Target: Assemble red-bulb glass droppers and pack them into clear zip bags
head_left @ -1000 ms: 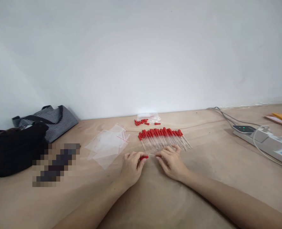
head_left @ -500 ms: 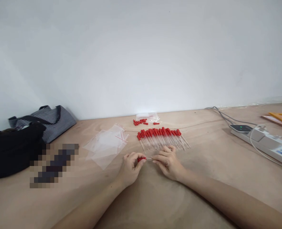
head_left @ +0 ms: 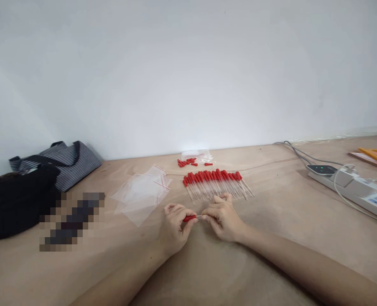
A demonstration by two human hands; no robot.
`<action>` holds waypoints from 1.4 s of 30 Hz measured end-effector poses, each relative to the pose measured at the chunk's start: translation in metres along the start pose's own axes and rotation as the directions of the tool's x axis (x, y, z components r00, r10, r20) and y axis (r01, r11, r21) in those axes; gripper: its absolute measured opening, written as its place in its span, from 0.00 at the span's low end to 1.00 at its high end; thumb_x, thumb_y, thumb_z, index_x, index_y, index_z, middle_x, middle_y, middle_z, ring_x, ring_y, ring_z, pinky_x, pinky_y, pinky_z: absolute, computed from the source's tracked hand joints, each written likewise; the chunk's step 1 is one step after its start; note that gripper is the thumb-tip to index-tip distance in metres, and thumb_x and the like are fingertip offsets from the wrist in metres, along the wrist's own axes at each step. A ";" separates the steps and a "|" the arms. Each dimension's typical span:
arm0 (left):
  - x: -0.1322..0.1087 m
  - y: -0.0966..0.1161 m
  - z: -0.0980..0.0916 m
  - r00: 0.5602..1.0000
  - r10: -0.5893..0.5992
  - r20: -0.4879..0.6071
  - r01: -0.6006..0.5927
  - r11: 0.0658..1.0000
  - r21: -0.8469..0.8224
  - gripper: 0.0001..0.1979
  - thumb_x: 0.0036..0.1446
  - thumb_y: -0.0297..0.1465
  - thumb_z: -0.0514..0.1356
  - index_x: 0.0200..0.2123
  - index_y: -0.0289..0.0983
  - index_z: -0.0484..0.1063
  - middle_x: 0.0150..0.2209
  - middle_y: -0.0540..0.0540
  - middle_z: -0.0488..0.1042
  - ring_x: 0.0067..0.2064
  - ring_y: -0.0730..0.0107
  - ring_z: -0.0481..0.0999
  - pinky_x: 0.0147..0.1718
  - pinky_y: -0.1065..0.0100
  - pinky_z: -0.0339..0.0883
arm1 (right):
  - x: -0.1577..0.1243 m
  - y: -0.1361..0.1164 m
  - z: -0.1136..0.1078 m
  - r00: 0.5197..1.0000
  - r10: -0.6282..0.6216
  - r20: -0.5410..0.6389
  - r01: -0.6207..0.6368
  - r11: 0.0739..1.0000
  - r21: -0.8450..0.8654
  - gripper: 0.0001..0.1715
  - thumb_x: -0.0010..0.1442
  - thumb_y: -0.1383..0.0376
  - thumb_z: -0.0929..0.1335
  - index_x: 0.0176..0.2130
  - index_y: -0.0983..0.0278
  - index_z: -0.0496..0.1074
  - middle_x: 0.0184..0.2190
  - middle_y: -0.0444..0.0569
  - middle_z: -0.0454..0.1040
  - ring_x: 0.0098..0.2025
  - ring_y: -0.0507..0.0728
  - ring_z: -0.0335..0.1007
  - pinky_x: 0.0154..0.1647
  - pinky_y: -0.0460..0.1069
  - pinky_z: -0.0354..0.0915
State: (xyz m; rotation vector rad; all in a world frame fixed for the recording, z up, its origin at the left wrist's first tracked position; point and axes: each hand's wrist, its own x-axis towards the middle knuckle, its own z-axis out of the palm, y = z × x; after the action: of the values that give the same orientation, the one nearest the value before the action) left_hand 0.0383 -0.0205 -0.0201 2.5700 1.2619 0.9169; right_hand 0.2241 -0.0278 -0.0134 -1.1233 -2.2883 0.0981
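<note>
Between thumb and fingers my left hand (head_left: 178,223) pinches a red rubber dropper bulb (head_left: 189,218). A thin clear dropper tube (head_left: 199,216) runs from the bulb's right end into the pinched fingers of my right hand (head_left: 224,217), which cover its far part. Just beyond my hands lies a row of several red-topped droppers (head_left: 218,182), side by side with their bulbs pointing away from me. Several loose red bulbs (head_left: 186,162) lie farther back by the wall, beside a clear plastic bag (head_left: 195,155) and some clear tubes.
Flat zip bags (head_left: 142,191) are piled on the wooden table (head_left: 261,267), left of the droppers. A striped bag (head_left: 80,159) and a black cloth item (head_left: 22,204) sit at the left, near a blurred-out object (head_left: 75,221). At right is a power strip (head_left: 360,195) with cables.
My hands have drawn slightly closer together, and less of the tube shows between them. The bulb sits slightly lower in view and more of it is visible.
</note>
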 end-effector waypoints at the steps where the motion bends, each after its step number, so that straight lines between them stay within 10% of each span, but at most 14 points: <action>1: 0.000 0.000 0.000 1.000 0.005 -0.003 -0.005 1.000 0.003 0.09 0.56 0.34 0.51 0.28 0.39 0.69 0.27 0.49 0.74 0.33 0.66 0.69 0.43 0.60 0.52 | 0.001 -0.001 -0.001 1.000 0.008 0.023 -0.008 1.000 0.007 0.14 0.58 0.66 0.59 0.26 0.62 0.71 0.22 0.43 0.72 0.30 0.52 0.58 0.40 0.51 0.43; 15: 0.004 0.001 -0.003 0.996 0.081 -0.029 -0.081 0.997 -0.007 0.08 0.55 0.33 0.53 0.27 0.39 0.68 0.24 0.51 0.73 0.31 0.69 0.70 0.43 0.60 0.51 | 0.009 -0.007 -0.004 0.960 0.149 0.239 -0.202 0.955 0.217 0.17 0.60 0.67 0.58 0.24 0.62 0.69 0.19 0.39 0.68 0.30 0.50 0.58 0.40 0.51 0.44; 23: 0.011 -0.015 -0.020 0.988 -0.135 0.082 0.148 0.969 -0.196 0.07 0.52 0.34 0.55 0.32 0.39 0.71 0.29 0.49 0.74 0.34 0.68 0.71 0.40 0.64 0.61 | 0.003 0.001 -0.010 0.983 0.124 0.132 -0.146 0.974 0.173 0.11 0.59 0.63 0.61 0.31 0.60 0.71 0.24 0.42 0.73 0.34 0.53 0.60 0.42 0.53 0.42; 33: 0.014 -0.019 -0.023 0.933 -0.332 0.140 0.347 0.724 -0.596 0.07 0.44 0.34 0.61 0.25 0.36 0.73 0.26 0.49 0.74 0.30 0.72 0.71 0.31 0.72 0.65 | 0.001 0.000 -0.002 0.991 0.116 0.074 -0.126 0.980 0.153 0.14 0.58 0.65 0.61 0.25 0.62 0.71 0.19 0.42 0.70 0.32 0.52 0.59 0.42 0.54 0.42; 39: 0.015 0.006 -0.003 0.796 -0.567 0.213 0.428 0.277 -0.860 0.16 0.39 0.37 0.66 0.29 0.34 0.67 0.24 0.51 0.72 0.28 0.75 0.72 0.32 0.73 0.67 | 0.004 -0.014 0.008 0.961 0.273 0.045 -0.276 0.929 0.246 0.20 0.60 0.62 0.59 0.21 0.62 0.68 0.17 0.41 0.68 0.29 0.52 0.59 0.40 0.52 0.44; 42: 0.027 0.007 -0.005 0.726 -0.634 0.267 0.522 0.255 -0.814 0.12 0.45 0.35 0.63 0.26 0.34 0.65 0.24 0.50 0.72 0.27 0.75 0.73 0.32 0.71 0.69 | 0.002 -0.015 0.013 0.967 0.255 0.002 -0.249 0.939 0.239 0.13 0.58 0.59 0.61 0.30 0.58 0.72 0.21 0.42 0.71 0.31 0.53 0.60 0.40 0.53 0.44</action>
State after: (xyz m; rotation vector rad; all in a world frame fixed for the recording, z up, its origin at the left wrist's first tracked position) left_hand 0.0529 -0.0049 -0.0011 1.1092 1.1757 1.1066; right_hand 0.2054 -0.0338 -0.0184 -1.2735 -2.0320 0.4413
